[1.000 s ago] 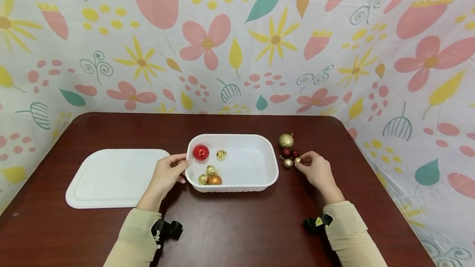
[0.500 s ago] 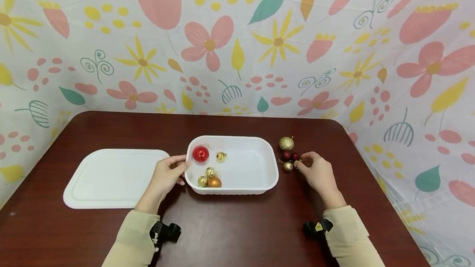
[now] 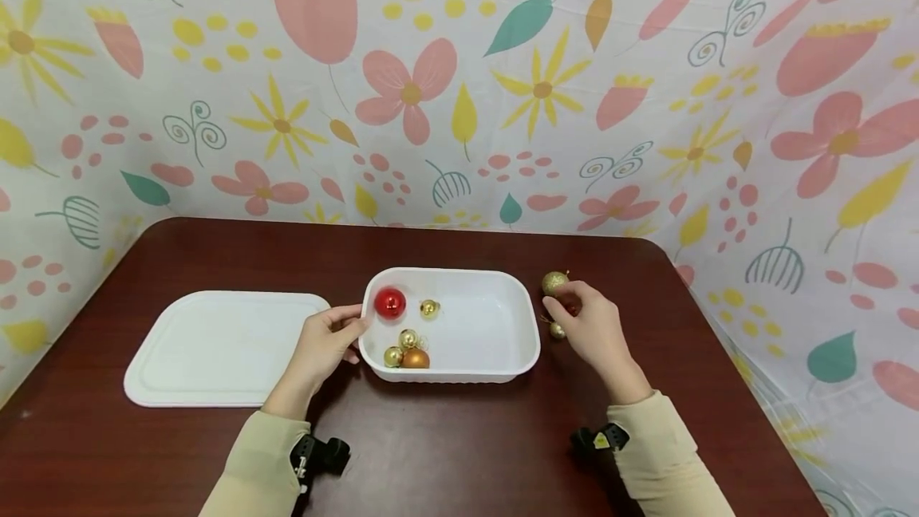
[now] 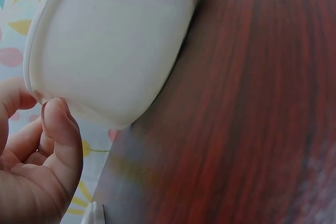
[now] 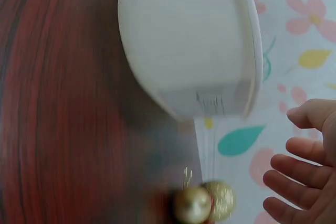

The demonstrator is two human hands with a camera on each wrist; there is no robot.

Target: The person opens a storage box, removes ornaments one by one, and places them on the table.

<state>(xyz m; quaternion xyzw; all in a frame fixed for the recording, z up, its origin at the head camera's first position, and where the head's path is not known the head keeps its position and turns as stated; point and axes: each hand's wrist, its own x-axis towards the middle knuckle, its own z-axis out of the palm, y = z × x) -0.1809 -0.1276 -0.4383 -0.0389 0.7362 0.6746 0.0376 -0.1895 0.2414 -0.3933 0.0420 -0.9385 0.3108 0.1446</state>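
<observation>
At the left end of the white plastic container (image 3: 474, 321), my left hand (image 3: 325, 344) pinches the rim between thumb and fingers; the left wrist view shows this grip close up. A shiny red Christmas ball (image 3: 390, 303), small gold balls (image 3: 429, 309) and an orange ball (image 3: 416, 358) lie inside. My right hand (image 3: 592, 329) is over the baubles beside the container's right end. A glittery gold ball (image 3: 554, 283) and a smaller gold ball (image 3: 558, 331) show around it, dark red ones mostly hidden. In the right wrist view, thumb and fingers (image 5: 294, 187) are spread, with nothing visible between them.
A white lid (image 3: 222, 349) lies flat on the dark brown table (image 3: 459, 445), left of the container. Behind the table hangs a white cloth (image 3: 459, 102) printed with flowers. Each wrist carries a black camera mount (image 3: 319, 453).
My right hand has moved left and slightly away from me, from the near right side of the baubles to over them. The left hand keeps its grip on the container.
</observation>
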